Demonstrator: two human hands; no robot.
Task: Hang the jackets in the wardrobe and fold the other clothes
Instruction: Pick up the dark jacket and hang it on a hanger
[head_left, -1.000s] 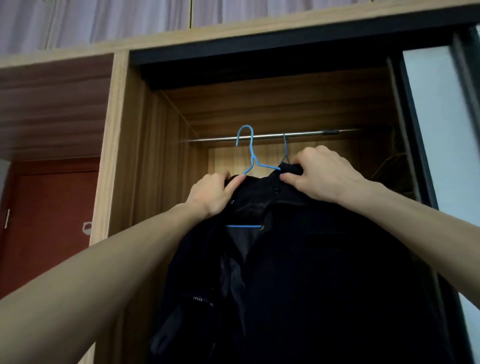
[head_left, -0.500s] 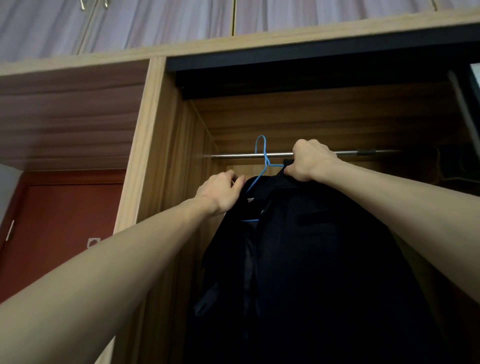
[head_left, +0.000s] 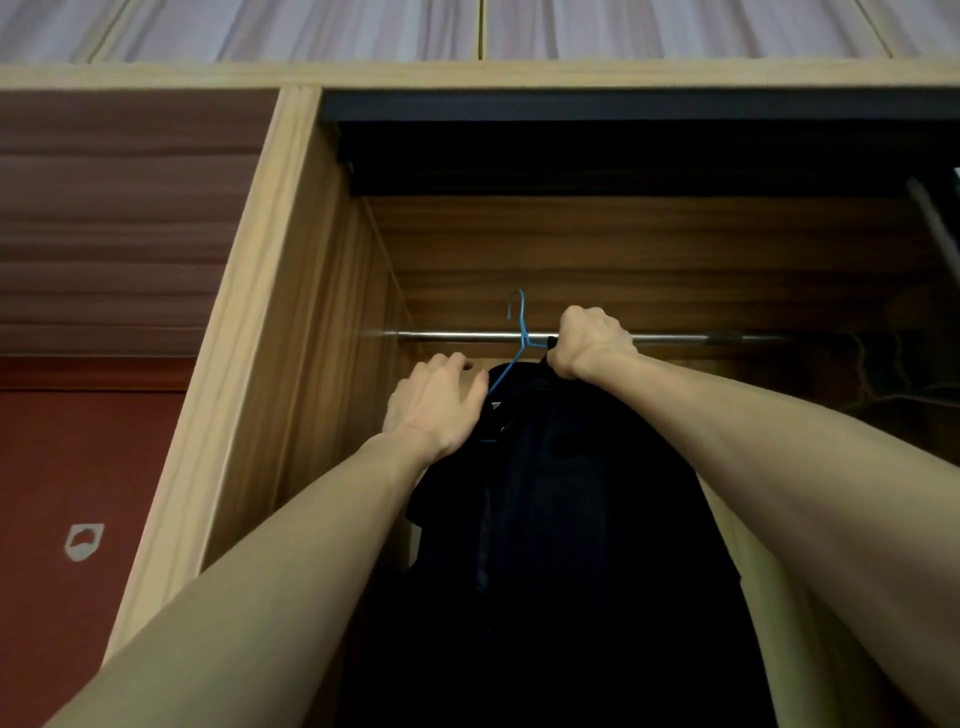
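Note:
A dark jacket (head_left: 561, 519) hangs on a blue wire hanger (head_left: 521, 332) inside the open wardrobe. The hanger's hook rises above the metal rail (head_left: 457, 336); whether it rests on the rail I cannot tell. My right hand (head_left: 589, 343) is at rail height, fist closed on the jacket's collar at the right side of the hanger. Lower and to the left, my left hand (head_left: 436, 402) lies on the jacket's left shoulder with fingers loosely spread, touching the cloth.
The wardrobe's light wooden side panel (head_left: 249, 338) stands close on the left, with a red-brown door (head_left: 78, 467) beyond it. A dark top track (head_left: 623, 106) runs overhead. Some dark wire hangers (head_left: 878, 374) hang at the rail's far right.
Both hands have lifted the jacket and hanger up and deeper into the wardrobe, to the rail. My right hand rose to rail height. The view tilted upward.

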